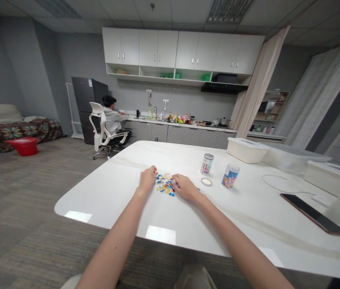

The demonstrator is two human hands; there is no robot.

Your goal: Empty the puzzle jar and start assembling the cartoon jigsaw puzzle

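The puzzle pieces (166, 187), small and mostly blue and yellow, lay in a loose, flat heap on the white bench (103, 200), between the two hands. The left hand (148, 179) rested at the heap's left edge, its fingers loosely bent; whether they pinched a piece could not be told. The right hand (185, 187) reached over the right side, fingers part curled and spread low among the pieces, and its grip, too, was unclear. A lone blue piece (199, 189) lay beyond that hand, near the wrist. A careless drag of the right forearm could have carried it off unnoticed, and a broad sweep might have overlapped or flipped pieces, being so small and close together.

Farther right lay a round lid (206, 182), with a silver-topped can (207, 164) upright just behind it and a clear printed container (230, 176) beside. An elbow swung outward would probably have tipped that container, light as it looked.
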